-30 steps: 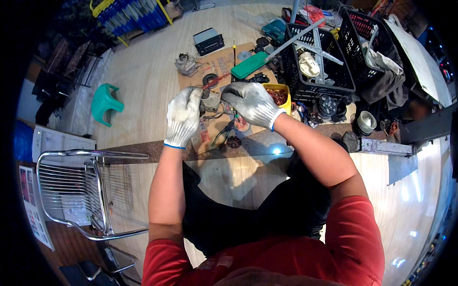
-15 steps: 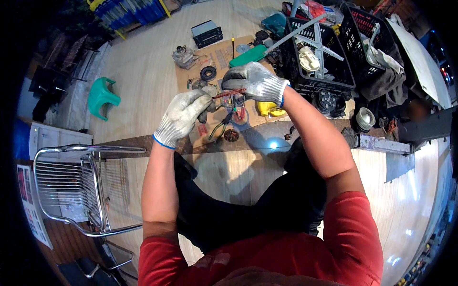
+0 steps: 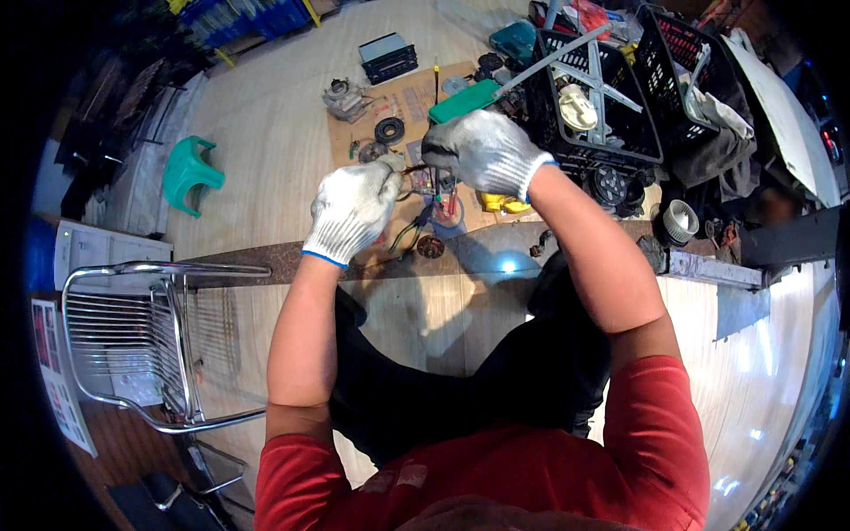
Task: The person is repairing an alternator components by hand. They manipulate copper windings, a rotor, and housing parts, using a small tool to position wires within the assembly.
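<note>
Both of my hands wear white knit gloves with blue cuff edges and meet over a cardboard sheet [image 3: 413,99] covered with parts. Between them runs a thin, reddish-brown strand [image 3: 414,168], mostly covered by the gloves; it looks like wire. My left hand [image 3: 354,203] is closed on its left end, and my right hand [image 3: 491,152] pinches the other side. Just below the hands lie pliers [image 3: 409,237] with dark and green handles, beside a round, copper-coloured coil part [image 3: 430,247]. A black ring [image 3: 390,131] and a grey metal housing [image 3: 345,100] sit beyond my left hand.
Black plastic crates [image 3: 611,146] full of parts stand at the right. A green flat piece [image 3: 464,101] lies beyond my right hand, a yellow part [image 3: 503,203] below it. A green stool [image 3: 192,175] and a metal-framed chair [image 3: 133,345] are on the left.
My left hand has turned, its back now facing up more. My right hand has shifted slightly right and rolled over. Less of the strand shows between them, and it looks darker.
</note>
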Available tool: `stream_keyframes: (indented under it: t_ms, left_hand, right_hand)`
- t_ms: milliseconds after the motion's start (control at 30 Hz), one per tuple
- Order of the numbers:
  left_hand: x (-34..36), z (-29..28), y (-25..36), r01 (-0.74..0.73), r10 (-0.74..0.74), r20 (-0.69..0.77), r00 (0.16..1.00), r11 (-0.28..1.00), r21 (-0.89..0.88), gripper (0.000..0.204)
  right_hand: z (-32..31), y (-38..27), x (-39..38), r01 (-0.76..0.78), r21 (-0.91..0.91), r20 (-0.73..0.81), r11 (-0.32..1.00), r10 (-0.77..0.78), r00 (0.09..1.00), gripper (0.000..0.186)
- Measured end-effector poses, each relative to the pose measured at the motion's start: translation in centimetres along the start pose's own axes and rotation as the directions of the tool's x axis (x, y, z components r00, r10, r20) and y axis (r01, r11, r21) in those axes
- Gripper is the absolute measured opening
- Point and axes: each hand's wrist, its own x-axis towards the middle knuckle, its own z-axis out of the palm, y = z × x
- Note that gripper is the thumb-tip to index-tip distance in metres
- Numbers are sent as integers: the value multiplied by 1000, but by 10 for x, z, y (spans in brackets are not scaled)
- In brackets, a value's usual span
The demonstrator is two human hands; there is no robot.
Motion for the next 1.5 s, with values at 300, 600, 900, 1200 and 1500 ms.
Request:
stream_keyframes:
  t_ms: [300, 600, 900, 1200, 1500]
  left_hand:
    - [1, 3, -12, 175, -248, -235, 940, 941, -290, 36]
    - [-9, -9, -14, 163, -176, 99, 979, 399, -902, 37]
    - [-20, -26, -17, 28, 81, 198, 977, 870, -492, 34]
    - [-12, -5, -16, 55, -54, -35, 998, 998, 32, 29]
    - [-6, 0, -24, 216, -234, -270, 934, 972, -93, 32]
  right_hand:
    - [26, -34, -10, -75, 336, -156, 939, 134, 979, 30]
    - [45, -8, -1, -248, 811, 177, 530, 182, 967, 27]
    - [16, 26, 8, -30, 472, 173, 881, -59, 983, 35]
    - [12, -3, 6, 66, 76, -63, 995, -61, 996, 29]
    - [41, -31, -5, -28, 323, -143, 946, 78, 987, 29]
